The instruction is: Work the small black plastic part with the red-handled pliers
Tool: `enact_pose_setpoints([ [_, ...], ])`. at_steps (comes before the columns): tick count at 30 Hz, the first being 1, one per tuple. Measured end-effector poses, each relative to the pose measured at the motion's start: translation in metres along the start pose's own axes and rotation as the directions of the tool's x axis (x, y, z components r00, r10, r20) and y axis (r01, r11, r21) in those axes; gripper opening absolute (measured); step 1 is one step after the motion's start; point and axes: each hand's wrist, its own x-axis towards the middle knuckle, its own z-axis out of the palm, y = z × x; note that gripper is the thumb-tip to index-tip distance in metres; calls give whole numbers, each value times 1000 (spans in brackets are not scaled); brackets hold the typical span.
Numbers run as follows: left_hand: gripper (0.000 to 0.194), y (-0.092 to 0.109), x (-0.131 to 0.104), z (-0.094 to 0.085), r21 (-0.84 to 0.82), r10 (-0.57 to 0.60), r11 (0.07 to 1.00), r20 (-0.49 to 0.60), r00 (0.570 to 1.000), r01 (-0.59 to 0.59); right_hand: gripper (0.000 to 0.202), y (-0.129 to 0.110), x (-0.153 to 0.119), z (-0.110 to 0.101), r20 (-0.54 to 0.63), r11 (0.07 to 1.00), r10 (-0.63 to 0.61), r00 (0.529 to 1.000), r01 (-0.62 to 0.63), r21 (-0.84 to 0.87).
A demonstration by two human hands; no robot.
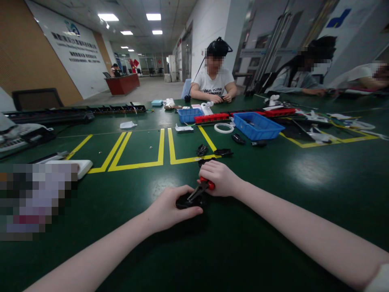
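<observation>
Clasping red-handled pliers (199,189), the right grip (219,177) slants their tips to the black part (197,201) held by the left grip (168,207) over the green bench (243,247).

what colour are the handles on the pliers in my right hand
The handles are red, shown in the head view.

Pliers (200,189): red grips, dark metal jaws, inclined down to the left, tips at the black part (195,204); closure undetermined. Black part: partly covered, low over the green tabletop (243,243), fine detail unreadable
</observation>
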Motion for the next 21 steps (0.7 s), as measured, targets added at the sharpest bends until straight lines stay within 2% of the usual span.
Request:
enact_pose_setpoints([
  [21,33,-2,1,1,71,27,997,0,1000,-27,7,0,0,1,8,998,-43,999,43,-35],
])
